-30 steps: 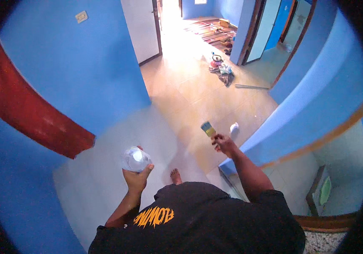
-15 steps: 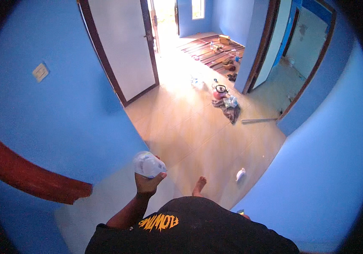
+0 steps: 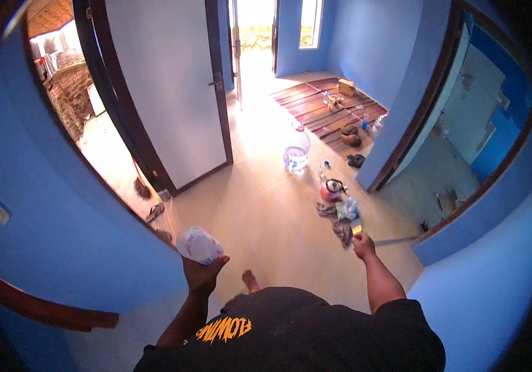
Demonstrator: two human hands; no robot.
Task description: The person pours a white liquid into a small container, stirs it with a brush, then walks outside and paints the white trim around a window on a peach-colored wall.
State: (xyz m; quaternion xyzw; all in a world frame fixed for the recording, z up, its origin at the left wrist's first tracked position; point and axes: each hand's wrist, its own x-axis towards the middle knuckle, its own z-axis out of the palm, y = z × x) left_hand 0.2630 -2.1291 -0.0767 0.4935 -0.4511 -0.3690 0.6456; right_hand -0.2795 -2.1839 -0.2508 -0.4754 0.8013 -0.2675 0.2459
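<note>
My left hand (image 3: 201, 276) is closed round a translucent, whitish plastic container (image 3: 199, 244), held out near the blue wall on the left. The container's contents are not visible. On the right, my arm reaches forward, and my right hand (image 3: 363, 246) grips what looks like a small paintbrush (image 3: 357, 227) with a yellow band and a pale end. My fingers hide its lower part. In the picture the brush overlaps a dark cloth (image 3: 342, 232) on the floor, but my hand is well above that cloth.
Ahead on the tiles stand a large clear water jug (image 3: 297, 159) and a red kettle-like pot (image 3: 331, 191), with a plastic bag (image 3: 347, 209) beside it. A striped mat (image 3: 303, 102) carries a cardboard box (image 3: 346, 87). A white door (image 3: 167, 93) stands ajar; a broom (image 3: 142, 188) lies by the left doorway.
I have moved forward, and the doorway at left has come into view. My right hand has risen into sight with the brush. The white item on the floor at right has left the view.
</note>
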